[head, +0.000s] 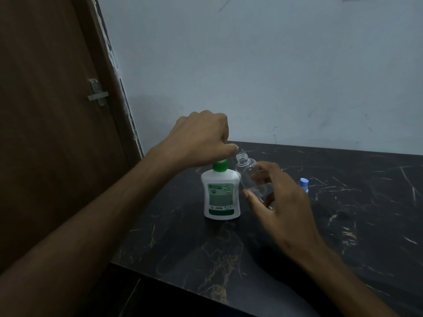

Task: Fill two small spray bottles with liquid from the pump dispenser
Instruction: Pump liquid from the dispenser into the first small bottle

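Note:
A white pump dispenser (pixel 221 195) with a green collar and label stands on the black marble table (pixel 343 236). My left hand (pixel 201 138) sits on top of its pump head, fingers curled over it, so the pump head is hidden. My right hand (pixel 281 200) holds a small clear spray bottle (pixel 250 177) without its cap, tilted, its open neck right under my left fingertips beside the dispenser. A second small bottle with a blue cap (pixel 304 184) stands behind my right hand, mostly hidden.
A brown wooden door (pixel 52 133) with a metal latch (pixel 98 93) is at the left. A pale blue wall (pixel 274 76) rises behind the table. The table's front edge runs diagonally at the lower left.

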